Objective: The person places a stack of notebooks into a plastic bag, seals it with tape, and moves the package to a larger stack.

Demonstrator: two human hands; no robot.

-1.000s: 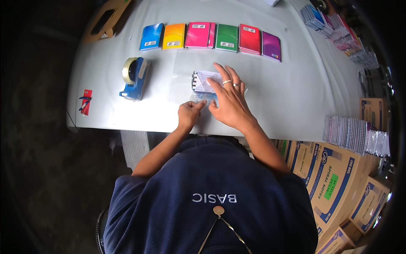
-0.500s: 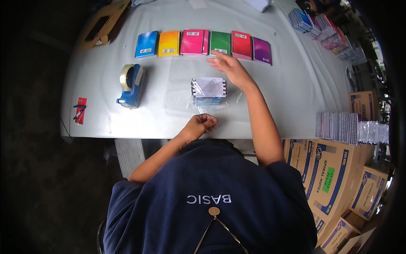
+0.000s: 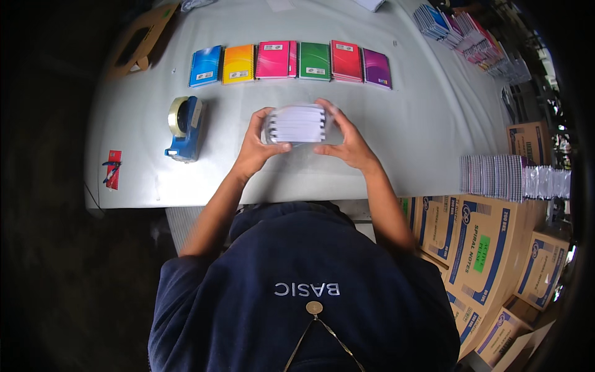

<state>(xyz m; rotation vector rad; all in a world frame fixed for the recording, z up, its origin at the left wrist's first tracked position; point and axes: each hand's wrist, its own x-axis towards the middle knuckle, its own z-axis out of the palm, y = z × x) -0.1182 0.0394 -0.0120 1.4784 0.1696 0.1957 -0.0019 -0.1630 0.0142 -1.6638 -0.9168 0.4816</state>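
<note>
Between my two hands is a stack of spiral notebooks [image 3: 298,124] in clear plastic wrap, its white page edges facing up and black binding marks along both sides. My left hand [image 3: 258,146] grips its left side, thumb along the near edge. On the opposite side my right hand [image 3: 344,137] is closed round it, fingers at the far corner and thumb at the near one. The plastic is slightly blurred. A blue tape dispenser [image 3: 188,133] with a clear roll stands left of my left hand.
Beyond my hands lies a row of notebook piles: blue [image 3: 206,66], yellow [image 3: 238,63], pink [image 3: 274,59], green [image 3: 314,61], red [image 3: 346,60], purple [image 3: 376,68]. A red card with a blue item [image 3: 113,170] lies far left. Stacked notebooks [image 3: 493,177] and cardboard boxes [image 3: 477,260] stand at right.
Both hands have come together on the wrapped notebook stack and lifted it from the table. Before, my right hand was raised near the green notebooks and my left was near the table edge.
</note>
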